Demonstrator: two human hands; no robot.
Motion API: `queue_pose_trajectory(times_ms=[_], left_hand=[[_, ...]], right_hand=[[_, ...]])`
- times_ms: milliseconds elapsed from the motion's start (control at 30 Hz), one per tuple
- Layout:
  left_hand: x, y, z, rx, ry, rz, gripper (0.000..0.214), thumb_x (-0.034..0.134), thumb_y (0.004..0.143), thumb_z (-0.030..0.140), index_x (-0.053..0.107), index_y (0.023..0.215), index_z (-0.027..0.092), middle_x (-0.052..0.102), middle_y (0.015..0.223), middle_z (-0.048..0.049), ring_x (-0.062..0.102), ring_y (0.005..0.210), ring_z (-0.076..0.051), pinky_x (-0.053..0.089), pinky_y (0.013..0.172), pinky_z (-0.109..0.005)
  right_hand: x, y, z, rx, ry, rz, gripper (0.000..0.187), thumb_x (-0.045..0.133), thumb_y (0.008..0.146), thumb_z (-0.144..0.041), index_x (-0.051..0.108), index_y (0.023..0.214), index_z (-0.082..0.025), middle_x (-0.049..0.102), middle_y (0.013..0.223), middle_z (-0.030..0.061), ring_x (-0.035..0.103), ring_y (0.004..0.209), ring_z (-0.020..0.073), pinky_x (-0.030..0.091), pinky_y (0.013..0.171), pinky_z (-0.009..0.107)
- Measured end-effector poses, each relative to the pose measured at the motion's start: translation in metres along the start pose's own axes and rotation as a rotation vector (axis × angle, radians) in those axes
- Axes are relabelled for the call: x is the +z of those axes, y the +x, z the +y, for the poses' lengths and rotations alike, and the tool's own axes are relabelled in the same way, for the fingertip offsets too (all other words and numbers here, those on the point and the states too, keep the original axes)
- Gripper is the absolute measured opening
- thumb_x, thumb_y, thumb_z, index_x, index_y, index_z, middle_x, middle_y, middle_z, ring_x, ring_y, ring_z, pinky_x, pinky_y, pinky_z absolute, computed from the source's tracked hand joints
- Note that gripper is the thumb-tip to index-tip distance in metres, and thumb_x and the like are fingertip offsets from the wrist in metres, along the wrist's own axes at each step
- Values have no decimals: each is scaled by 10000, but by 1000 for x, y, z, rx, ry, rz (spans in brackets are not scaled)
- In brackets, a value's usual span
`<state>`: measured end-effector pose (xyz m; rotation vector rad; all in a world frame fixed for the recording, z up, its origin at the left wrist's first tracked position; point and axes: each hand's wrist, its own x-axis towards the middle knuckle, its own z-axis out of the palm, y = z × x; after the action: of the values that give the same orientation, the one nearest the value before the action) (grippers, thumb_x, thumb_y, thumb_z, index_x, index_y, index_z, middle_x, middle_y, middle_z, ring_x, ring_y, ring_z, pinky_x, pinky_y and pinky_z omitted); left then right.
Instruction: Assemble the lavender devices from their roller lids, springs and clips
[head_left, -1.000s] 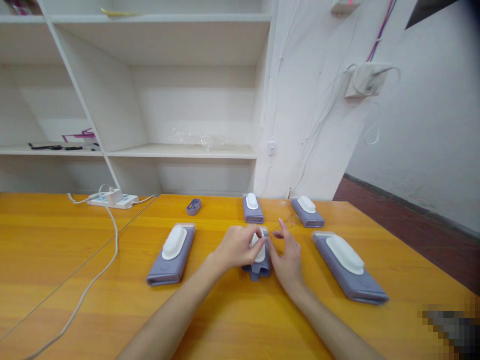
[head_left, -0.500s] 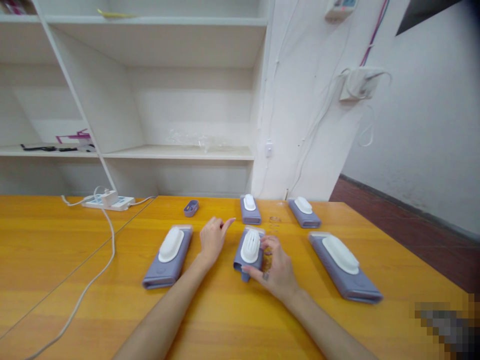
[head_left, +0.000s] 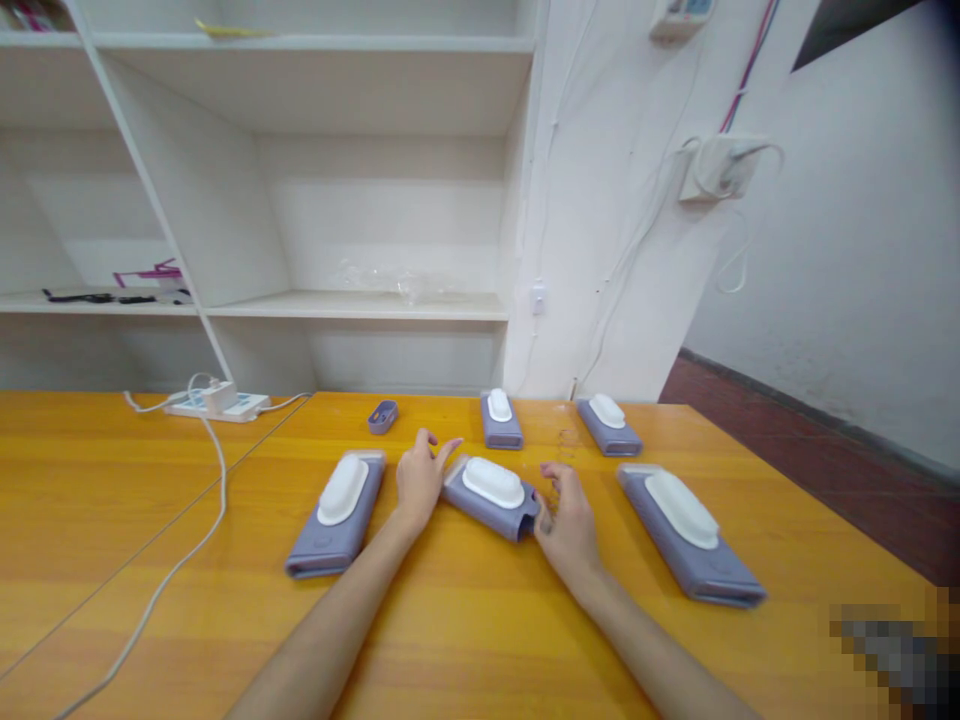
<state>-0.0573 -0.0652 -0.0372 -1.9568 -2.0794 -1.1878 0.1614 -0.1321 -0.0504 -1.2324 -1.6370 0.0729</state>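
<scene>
A purple device with a white raised pad (head_left: 491,494) lies slantwise on the orange table (head_left: 480,640) between my hands. My left hand (head_left: 420,478) rests at its left end, fingers spread and touching it. My right hand (head_left: 566,515) curls round its right end and grips it. A longer purple device (head_left: 339,508) lies just left of my left hand. Another long one (head_left: 686,530) lies right of my right hand.
Two smaller purple devices (head_left: 500,418) (head_left: 607,423) and a small purple cap (head_left: 382,415) lie nearer the wall. A white power strip (head_left: 216,402) with a trailing cable (head_left: 202,540) sits at the back left. White shelving (head_left: 315,170) stands behind the table.
The middle device has been turned from pointing away from me to lying slantwise. My right hand slid to its right end; my left hand stayed at its left side.
</scene>
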Motion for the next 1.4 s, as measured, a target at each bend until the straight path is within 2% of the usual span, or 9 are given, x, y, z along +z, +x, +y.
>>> queue_pose_trajectory(times_ms=[67, 167, 367, 467, 700, 900, 1167, 1267, 1400], left_hand=[[0, 0, -1, -12, -31, 0, 442, 419, 799, 616, 527, 886, 197, 578, 610, -2, 580, 605, -178, 318, 564, -236], [-1, -1, 1, -27, -33, -29, 447, 423, 795, 618, 550, 880, 198, 578, 597, -7, 579, 604, -183, 307, 558, -240], [-5, -4, 10, -57, -123, -29, 447, 398, 817, 596, 581, 849, 190, 568, 568, -11, 556, 567, -171, 306, 547, -238], [-9, -2, 17, -61, -182, 14, 413, 373, 849, 541, 573, 785, 186, 581, 604, -19, 551, 578, -158, 317, 560, -237], [-17, -12, 42, 59, -210, -59, 127, 469, 788, 233, 518, 894, 182, 597, 783, -34, 563, 703, -160, 383, 629, -238], [-23, -36, 66, 297, -65, -148, 356, 444, 742, 96, 447, 1083, 196, 537, 1009, -86, 562, 861, -207, 429, 682, -275], [-6, -54, 57, 468, -264, -363, 381, 349, 854, 99, 389, 1215, 213, 600, 1076, -85, 590, 951, -193, 453, 784, -293], [1, -54, 50, 408, -351, -404, 296, 380, 870, 171, 473, 1145, 230, 646, 993, -61, 618, 899, -187, 464, 764, -282], [4, -46, 44, 274, -448, -302, 229, 424, 861, 237, 555, 1048, 225, 662, 949, -54, 627, 886, -186, 463, 779, -281]], right_hand=[[-2, 5, 5, 118, -82, 155, 233, 454, 762, -130, 438, 984, -198, 537, 960, 87, 539, 926, 235, 456, 823, 443], [-5, 5, 0, 35, -58, 253, 208, 538, 776, -214, 441, 959, -204, 539, 919, 72, 548, 856, 214, 469, 778, 398], [-2, -13, -29, -379, 56, -220, 193, 506, 791, -141, 441, 954, -220, 532, 970, 82, 578, 836, 176, 496, 690, 291], [-1, -15, -38, -347, 29, -373, 221, 495, 784, -148, 458, 993, -209, 539, 1009, 97, 575, 908, 203, 501, 745, 313], [-2, -8, -42, -274, 54, -464, 248, 485, 761, -113, 449, 989, -203, 509, 1152, 109, 493, 1107, 213, 411, 958, 367], [0, -5, -42, -294, -1, -407, 248, 476, 745, -90, 483, 960, -213, 549, 1122, 85, 478, 1130, 232, 253, 1057, 499], [-2, -7, -23, -112, -57, -84, 360, 456, 851, -232, 516, 1206, -226, 684, 944, 70, 633, 755, 206, 494, 750, 357], [-5, -9, -19, 4, 26, -78, 392, 438, 868, -291, 494, 1252, -240, 685, 994, 65, 653, 784, 206, 501, 773, 337], [-1, -9, -18, 93, 188, -117, 311, 471, 857, -344, 603, 1113, -225, 675, 1039, 68, 669, 789, 208, 518, 766, 332]])
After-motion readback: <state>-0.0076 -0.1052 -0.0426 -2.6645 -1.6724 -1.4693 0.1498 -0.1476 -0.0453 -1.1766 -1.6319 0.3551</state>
